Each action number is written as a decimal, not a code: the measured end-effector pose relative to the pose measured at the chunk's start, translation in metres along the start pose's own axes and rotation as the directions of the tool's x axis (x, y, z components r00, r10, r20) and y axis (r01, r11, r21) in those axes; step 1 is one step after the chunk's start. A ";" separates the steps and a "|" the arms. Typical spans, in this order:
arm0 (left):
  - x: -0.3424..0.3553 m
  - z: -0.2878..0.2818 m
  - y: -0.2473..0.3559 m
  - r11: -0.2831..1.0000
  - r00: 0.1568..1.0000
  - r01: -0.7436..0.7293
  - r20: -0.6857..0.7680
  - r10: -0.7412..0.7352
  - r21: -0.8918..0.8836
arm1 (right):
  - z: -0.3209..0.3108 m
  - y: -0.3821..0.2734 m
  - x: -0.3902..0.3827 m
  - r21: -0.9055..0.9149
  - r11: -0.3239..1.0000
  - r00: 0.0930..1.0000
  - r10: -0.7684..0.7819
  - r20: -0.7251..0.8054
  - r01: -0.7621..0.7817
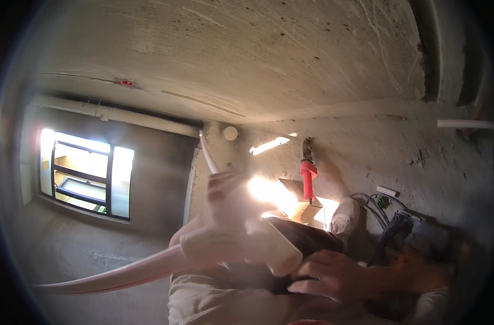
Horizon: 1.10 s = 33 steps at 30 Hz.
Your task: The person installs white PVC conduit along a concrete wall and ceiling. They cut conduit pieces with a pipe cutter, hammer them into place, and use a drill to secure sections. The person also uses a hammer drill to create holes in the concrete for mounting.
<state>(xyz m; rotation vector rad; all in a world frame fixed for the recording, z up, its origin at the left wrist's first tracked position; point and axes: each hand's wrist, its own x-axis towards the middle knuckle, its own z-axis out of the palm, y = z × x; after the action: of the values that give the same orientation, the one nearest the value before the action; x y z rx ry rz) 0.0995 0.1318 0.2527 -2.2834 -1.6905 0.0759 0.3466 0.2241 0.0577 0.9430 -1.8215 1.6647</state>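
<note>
A white plastic pipe with a thin red stripe runs in from the lower left to a blurred white pipe fitting in front of me. My left hand, smeared by motion, is closed around the upper part of this assembly. A thin white pipe end sticks up above it. At the fitting's wide lower right end is my right hand, its fingers curled; its fingertips lie against or just behind that end, and what they grip is hidden.
A red-handled tool with a metal head lies beyond my legs, near a bright sunlit patch. Grey cables, a short white pipe piece and a dark grey item lie at right. A window is at left.
</note>
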 end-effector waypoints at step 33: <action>0.010 0.022 -0.043 0.951 0.921 0.298 0.239 -0.309 0.080 | 0.099 0.290 0.007 0.283 0.371 0.250 0.889 -0.383 -0.885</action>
<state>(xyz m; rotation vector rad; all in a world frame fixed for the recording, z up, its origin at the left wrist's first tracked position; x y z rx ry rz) 0.0581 0.1575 0.2444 -2.0206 -2.1294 0.3402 0.1298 0.1296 -0.1370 -0.7780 -2.0488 2.2079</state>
